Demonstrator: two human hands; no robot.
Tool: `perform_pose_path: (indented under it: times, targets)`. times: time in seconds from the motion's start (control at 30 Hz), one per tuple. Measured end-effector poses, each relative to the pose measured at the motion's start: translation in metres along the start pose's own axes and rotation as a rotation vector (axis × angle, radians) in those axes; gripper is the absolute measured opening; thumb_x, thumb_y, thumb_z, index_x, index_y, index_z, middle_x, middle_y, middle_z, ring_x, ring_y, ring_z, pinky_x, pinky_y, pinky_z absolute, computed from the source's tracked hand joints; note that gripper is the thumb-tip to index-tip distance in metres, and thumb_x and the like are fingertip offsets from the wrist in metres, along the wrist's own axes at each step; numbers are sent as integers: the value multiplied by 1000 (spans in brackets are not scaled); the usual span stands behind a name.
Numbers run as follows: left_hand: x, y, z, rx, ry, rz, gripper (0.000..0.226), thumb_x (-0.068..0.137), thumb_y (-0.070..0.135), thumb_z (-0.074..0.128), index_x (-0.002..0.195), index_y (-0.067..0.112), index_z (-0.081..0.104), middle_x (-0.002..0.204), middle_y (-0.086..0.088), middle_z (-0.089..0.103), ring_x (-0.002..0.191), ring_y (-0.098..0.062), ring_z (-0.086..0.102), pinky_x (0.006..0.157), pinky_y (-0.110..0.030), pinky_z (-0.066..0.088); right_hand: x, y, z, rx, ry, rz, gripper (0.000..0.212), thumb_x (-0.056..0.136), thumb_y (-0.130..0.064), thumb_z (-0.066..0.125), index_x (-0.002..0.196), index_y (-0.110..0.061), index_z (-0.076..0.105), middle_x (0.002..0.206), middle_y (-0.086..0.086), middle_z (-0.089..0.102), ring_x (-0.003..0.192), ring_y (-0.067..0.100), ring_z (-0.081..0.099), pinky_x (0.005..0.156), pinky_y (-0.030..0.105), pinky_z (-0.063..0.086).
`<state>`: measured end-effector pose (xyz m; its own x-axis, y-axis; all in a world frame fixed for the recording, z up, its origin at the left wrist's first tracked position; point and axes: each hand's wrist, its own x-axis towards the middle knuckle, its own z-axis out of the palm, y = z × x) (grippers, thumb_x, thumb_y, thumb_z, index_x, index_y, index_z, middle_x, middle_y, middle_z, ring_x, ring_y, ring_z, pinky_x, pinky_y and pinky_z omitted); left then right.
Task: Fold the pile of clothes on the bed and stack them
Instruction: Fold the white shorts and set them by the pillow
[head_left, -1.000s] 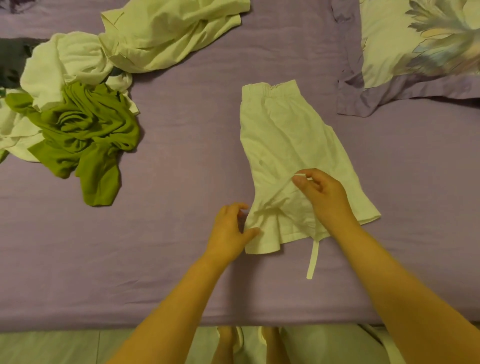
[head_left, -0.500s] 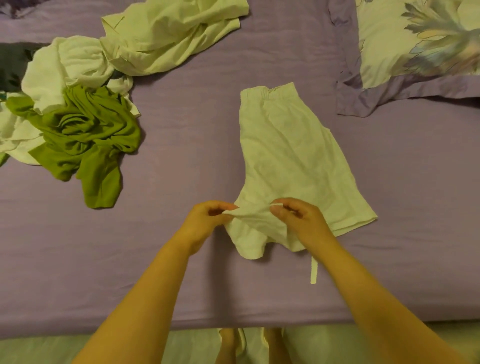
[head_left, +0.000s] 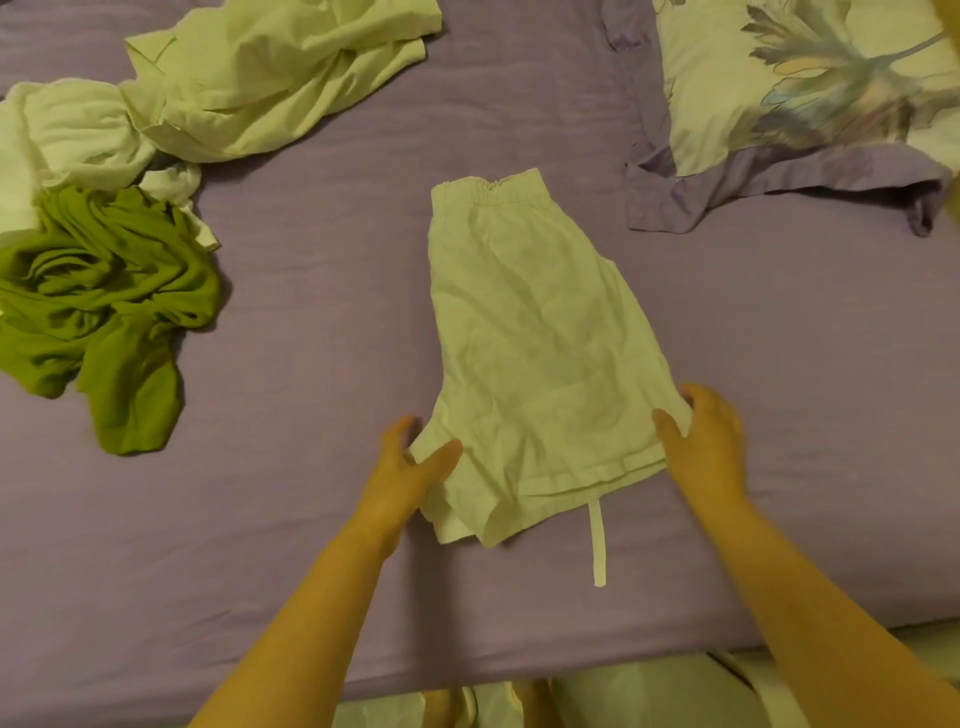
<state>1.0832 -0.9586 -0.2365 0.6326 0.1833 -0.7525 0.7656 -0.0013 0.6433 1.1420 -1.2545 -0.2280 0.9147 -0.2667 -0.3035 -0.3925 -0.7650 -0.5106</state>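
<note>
We find no readable text, label, brand, number or sign anywhere in this view. None shows on any fabric or surface before us.

I am looking into a bedroom in a home — a bed (head_left: 311, 322) under a smooth lilac sheet fills my view, a flower-printed pillow (head_left: 810, 88) with a lilac border lies at its far right, and loose clothes (head_left: 156, 156) are heaped at the far left.
</note>
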Motion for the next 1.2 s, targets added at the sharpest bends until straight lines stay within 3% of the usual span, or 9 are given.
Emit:
perform_pose_path:
  times: [0.1,0.17,0.23,0.33,0.47,0.63,0.8,1.03,1.2]
  targets:
    - [2,3,11,5,223,-101,42,83,30,69,114,5,55,114,-14,60,94,-28,58,82,-43,52,20,13,0,-13,-99,111,54,91,-30,59,134,-1,43,136,18,47,125,36,42,103,46,36]
    - [0,6,14,14,261,-121,18,87,22,64,78,9,55,92,-16,62,83,-29,57,83,-51,53,24,10,9,-5,-86,52,47,90,-29,61,125,-1,50,126,20,52,115,36,48,95,44,41]
    - [0,7,14,40,283,-126,27,93,20,55,68,15,49,79,-10,58,81,-29,54,84,-52,51,24,1,16,58,-91,38,40,87,-22,65,119,-4,51,118,17,54,105,32,52,81,37,44]
    - [0,8,10,73,317,-123,27,98,19,42,77,7,53,80,-15,54,79,-28,50,78,-49,49,24,-5,19,156,-113,98,46,83,-15,68,122,-7,44,111,10,54,94,27,55,62,29,38]
    - [4,10,12,23,451,-205,32,99,11,34,115,-5,56,105,-21,61,95,-35,56,83,-43,47,21,0,16,23,-199,46,35,91,-25,59,116,-2,52,109,15,61,90,31,56,70,36,44]
    - [3,21,29,-206,405,-245,38,92,47,47,79,12,56,78,-2,58,72,-22,54,67,-35,46,7,4,19,67,-172,-36,24,95,-24,52,103,-2,50,92,13,57,77,25,50,62,33,37]
    - [5,12,26,67,513,-65,23,97,26,47,97,3,48,85,-5,51,81,-23,49,66,-33,39,3,0,17,205,-111,62,40,98,-37,41,96,2,51,86,13,55,82,32,53,69,39,42]
    - [12,-12,-14,309,403,113,24,97,18,43,76,11,35,66,1,39,59,-11,31,42,-17,31,-29,13,9,-99,-222,78,45,97,-47,35,94,-5,51,86,15,59,78,31,53,72,41,45]
    - [13,-21,-28,262,430,98,26,96,33,48,88,9,45,76,2,51,73,-19,48,55,-28,38,-63,17,22,-247,-220,53,44,93,-51,38,90,-8,50,80,14,63,73,32,58,70,42,51]
